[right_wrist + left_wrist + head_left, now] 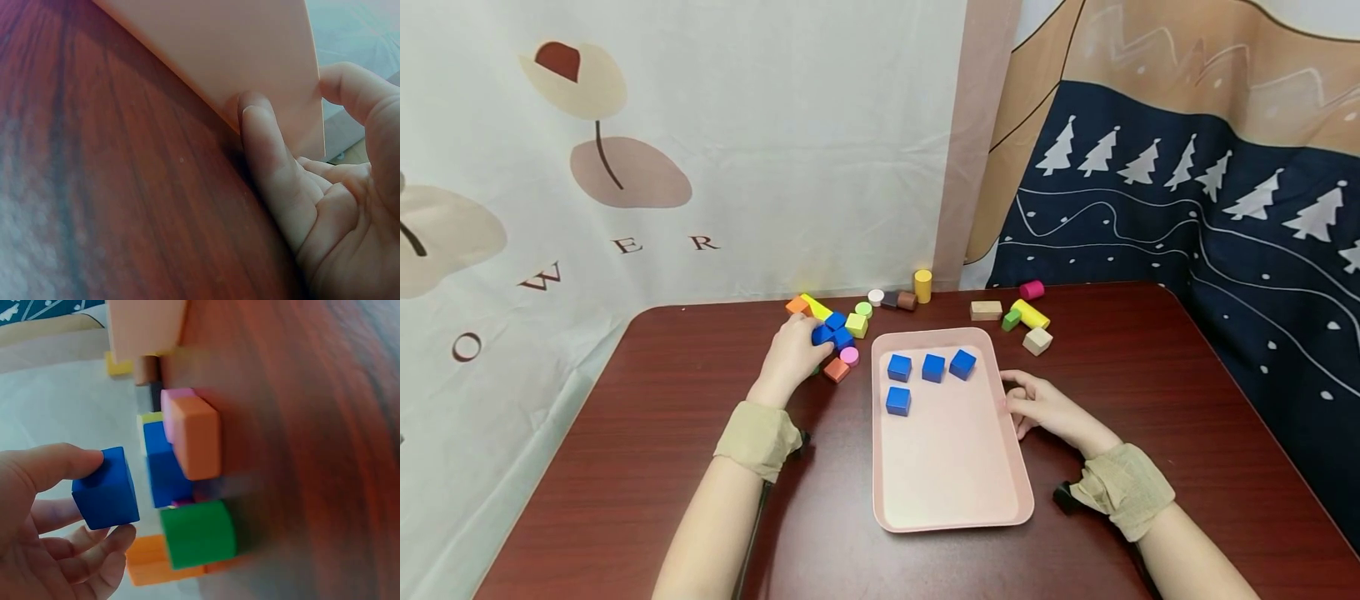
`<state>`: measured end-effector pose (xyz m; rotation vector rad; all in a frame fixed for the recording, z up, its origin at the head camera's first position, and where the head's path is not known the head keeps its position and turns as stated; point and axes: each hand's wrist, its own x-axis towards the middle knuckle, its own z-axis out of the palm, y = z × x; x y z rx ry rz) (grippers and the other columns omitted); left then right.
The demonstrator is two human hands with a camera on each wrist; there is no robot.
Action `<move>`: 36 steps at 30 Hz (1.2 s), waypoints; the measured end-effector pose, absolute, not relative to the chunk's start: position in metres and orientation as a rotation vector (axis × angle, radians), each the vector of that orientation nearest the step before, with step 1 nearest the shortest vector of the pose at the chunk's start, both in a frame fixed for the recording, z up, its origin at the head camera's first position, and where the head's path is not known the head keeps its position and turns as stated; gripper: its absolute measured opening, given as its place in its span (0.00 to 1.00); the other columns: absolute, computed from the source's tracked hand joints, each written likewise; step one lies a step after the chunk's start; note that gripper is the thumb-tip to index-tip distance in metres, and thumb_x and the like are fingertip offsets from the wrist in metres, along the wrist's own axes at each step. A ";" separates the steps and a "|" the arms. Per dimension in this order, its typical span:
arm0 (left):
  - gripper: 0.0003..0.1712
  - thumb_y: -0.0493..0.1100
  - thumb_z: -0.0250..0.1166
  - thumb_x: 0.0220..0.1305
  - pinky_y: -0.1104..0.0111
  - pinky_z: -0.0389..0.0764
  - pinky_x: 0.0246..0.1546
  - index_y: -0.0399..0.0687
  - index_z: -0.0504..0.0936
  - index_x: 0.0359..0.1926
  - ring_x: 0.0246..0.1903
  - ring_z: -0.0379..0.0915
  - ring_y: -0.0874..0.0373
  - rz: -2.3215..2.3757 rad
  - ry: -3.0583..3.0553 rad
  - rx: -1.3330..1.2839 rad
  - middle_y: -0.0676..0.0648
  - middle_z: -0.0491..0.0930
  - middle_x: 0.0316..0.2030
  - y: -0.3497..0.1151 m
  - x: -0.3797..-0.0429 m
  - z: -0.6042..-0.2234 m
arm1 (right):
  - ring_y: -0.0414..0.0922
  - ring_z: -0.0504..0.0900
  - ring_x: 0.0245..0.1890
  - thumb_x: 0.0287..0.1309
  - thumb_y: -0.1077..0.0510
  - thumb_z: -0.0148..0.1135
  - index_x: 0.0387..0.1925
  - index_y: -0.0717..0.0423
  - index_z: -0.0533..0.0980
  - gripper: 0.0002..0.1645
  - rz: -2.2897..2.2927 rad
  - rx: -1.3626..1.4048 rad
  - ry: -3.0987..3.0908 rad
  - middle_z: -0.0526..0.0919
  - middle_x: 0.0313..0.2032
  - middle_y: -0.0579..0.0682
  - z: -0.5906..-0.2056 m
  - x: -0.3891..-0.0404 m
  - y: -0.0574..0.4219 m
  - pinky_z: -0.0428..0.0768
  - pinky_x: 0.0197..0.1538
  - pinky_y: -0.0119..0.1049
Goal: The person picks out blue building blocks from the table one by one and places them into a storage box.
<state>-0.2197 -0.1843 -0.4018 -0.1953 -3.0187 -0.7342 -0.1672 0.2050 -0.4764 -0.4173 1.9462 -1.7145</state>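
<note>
My left hand [792, 354] pinches a blue cube [106, 490] between thumb and fingers, at the pile left of the tray. More blue cubes [843, 338] lie beside it, with an orange block [837, 370] and a pink round piece [849, 356] nearby. A green block [199, 534] shows below them in the left wrist view. The pink tray [955, 475] carries several blue cubes [933, 368] at its far end. Against the tray's right side rests my right hand [1045, 407], thumb on the outer wall and index fingertip at the rim.
Behind the tray stand a yellow cylinder [922, 286], a brown piece [907, 301] and a white disc [876, 297]. To the right rear lie a magenta cylinder [1032, 289], a yellow cylinder, a green block and tan blocks [986, 311]. Curtains hang behind the table [647, 400].
</note>
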 end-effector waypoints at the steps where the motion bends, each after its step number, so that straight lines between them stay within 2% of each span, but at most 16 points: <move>1: 0.24 0.42 0.66 0.56 0.52 0.74 0.47 0.33 0.74 0.50 0.39 0.70 0.45 -0.736 -3.011 -0.209 0.38 0.71 0.41 -0.183 -0.219 -0.400 | 0.45 0.77 0.19 0.61 0.64 0.52 0.63 0.69 0.49 0.34 -1.717 -0.423 1.940 0.76 0.28 0.58 -0.477 -0.167 0.205 0.81 0.25 0.39; 10: 0.24 0.42 0.67 0.54 0.53 0.74 0.47 0.34 0.75 0.50 0.41 0.71 0.46 -0.754 -2.985 -0.316 0.38 0.73 0.43 -0.165 -0.206 -0.385 | 0.45 0.77 0.19 0.62 0.62 0.53 0.63 0.68 0.50 0.33 -1.724 -0.424 1.929 0.76 0.28 0.58 -0.475 -0.165 0.206 0.81 0.26 0.41; 19: 0.22 0.44 0.67 0.54 0.59 0.78 0.41 0.35 0.76 0.48 0.35 0.72 0.51 -0.732 -2.979 -0.435 0.43 0.72 0.37 -0.142 -0.195 -0.367 | 0.46 0.78 0.19 0.62 0.62 0.53 0.63 0.67 0.50 0.33 -1.719 -0.407 1.935 0.76 0.28 0.57 -0.476 -0.165 0.206 0.81 0.26 0.42; 29: 0.23 0.45 0.66 0.55 0.64 0.79 0.39 0.37 0.76 0.49 0.37 0.71 0.54 -0.692 -2.930 -0.618 0.43 0.73 0.40 -0.116 -0.182 -0.349 | 0.45 0.77 0.19 0.62 0.63 0.53 0.64 0.69 0.47 0.35 -1.714 -0.386 1.930 0.75 0.28 0.57 -0.475 -0.167 0.206 0.81 0.27 0.40; 36: 0.23 0.45 0.67 0.55 0.69 0.79 0.37 0.40 0.76 0.50 0.35 0.69 0.60 -0.725 -2.984 -0.702 0.49 0.72 0.37 -0.098 -0.172 -0.341 | 0.44 0.76 0.20 0.63 0.62 0.53 0.63 0.70 0.48 0.35 -1.722 -0.403 1.923 0.75 0.27 0.56 -0.474 -0.167 0.206 0.81 0.26 0.39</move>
